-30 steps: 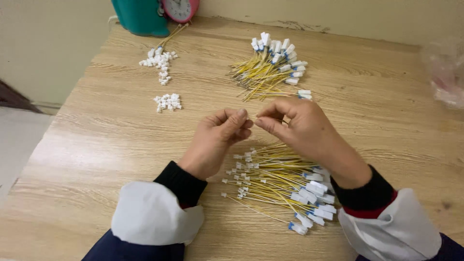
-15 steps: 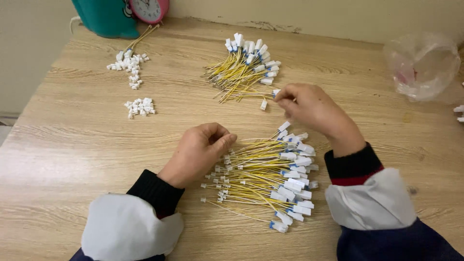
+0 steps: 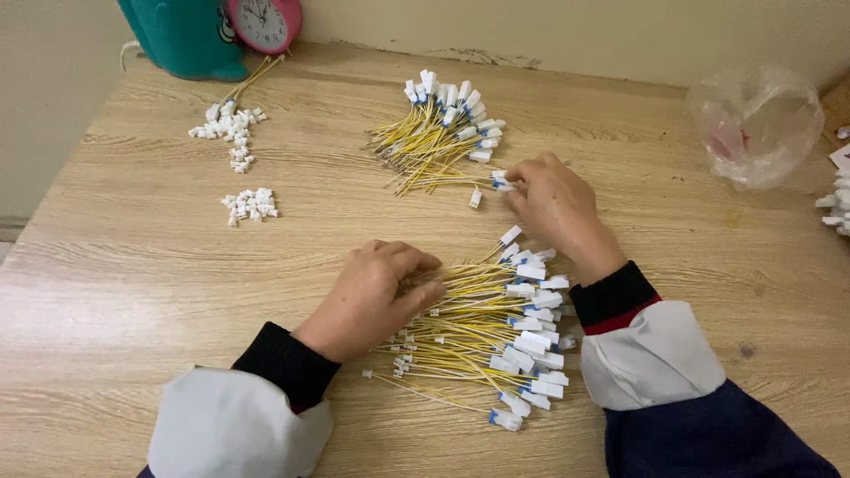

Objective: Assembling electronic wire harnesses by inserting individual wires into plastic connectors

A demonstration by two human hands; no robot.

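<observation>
resting on near wires (image 3: 496,327), left fingers (image 3: 416,283) curled; right fingers (image 3: 522,181) pinching far wire (image 3: 443,181).

Near bundle of yellow wires (image 3: 482,332) with white-blue plugs fanned flat under my left hand (image 3: 376,296); far bundle (image 3: 438,133) similar, its nearest plug pinched by my right hand (image 3: 553,208).

The left hand (image 3: 374,296) covers the near ends of the yellow wire bundle (image 3: 482,332), fingertips hidden among the strands. The right hand (image 3: 553,208) masks whatever its fingers pinch. A teal container (image 3: 186,35) and pink clock (image 3: 264,19) are cropped by the top edge; the plastic bag's (image 3: 754,124) contents stay indistinct.
</observation>
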